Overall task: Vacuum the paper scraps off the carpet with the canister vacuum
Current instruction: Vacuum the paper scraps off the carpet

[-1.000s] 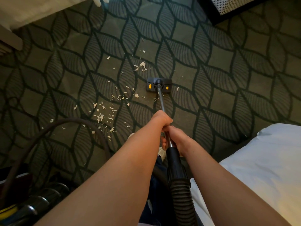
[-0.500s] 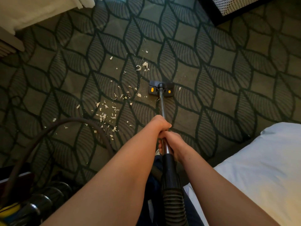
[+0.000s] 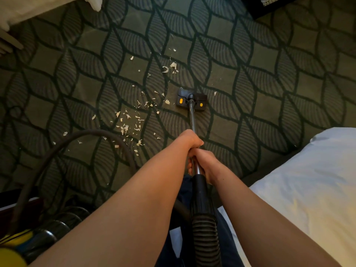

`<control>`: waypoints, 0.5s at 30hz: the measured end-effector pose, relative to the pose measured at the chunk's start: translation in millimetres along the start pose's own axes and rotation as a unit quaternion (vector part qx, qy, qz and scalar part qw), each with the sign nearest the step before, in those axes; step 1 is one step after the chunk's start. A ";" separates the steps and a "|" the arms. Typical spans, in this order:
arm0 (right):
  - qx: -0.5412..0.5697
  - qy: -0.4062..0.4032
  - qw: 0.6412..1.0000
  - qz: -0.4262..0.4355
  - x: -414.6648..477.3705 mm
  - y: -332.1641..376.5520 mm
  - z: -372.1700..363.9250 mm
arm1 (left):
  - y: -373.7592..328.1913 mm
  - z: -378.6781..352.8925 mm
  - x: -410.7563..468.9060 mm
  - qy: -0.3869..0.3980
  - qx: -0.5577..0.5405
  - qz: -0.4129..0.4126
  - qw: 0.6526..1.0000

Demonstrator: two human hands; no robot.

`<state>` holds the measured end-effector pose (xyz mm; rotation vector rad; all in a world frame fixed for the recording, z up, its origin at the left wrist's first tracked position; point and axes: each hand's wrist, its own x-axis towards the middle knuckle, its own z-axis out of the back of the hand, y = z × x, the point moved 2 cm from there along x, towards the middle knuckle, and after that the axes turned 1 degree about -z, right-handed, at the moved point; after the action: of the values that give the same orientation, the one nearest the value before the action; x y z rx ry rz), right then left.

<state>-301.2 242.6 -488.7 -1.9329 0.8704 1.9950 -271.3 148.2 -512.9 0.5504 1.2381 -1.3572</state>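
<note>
The silver metal wand (image 3: 192, 118) is clasped by left hand (image 3: 191, 140) and right hand (image 3: 202, 161); black yellow-buttoned floor head (image 3: 200, 101) is seemingly laid flat beside white paper scraps (image 3: 167, 101).

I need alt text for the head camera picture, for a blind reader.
Two hands grip a vacuum wand, left hand ahead of right hand, its floor head on patterned carpet. Paper scraps lie mostly left of it; a white bed is at right.

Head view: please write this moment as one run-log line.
phase: vacuuming | left hand: grips wand | right hand: grips wand, nearer body | floor head: on carpet | paper scraps: mostly left of floor head
</note>
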 end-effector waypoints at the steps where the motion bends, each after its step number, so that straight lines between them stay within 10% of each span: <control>1: 0.004 0.000 1.000 -0.003 -1.3 -4.5 -2.8 | 4.8 -0.3 -2.2 0.002 0.001 -0.001 1.000; 15: 0.007 0.017 1.000 -0.015 -14.7 -70.0 -43.7 | 78.7 -0.9 -43.5 0.020 -0.023 0.003 1.000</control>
<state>-225.0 277.6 -490.1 -1.9667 0.8566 1.9401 -189.7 184.4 -502.0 0.5518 1.2949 -1.3148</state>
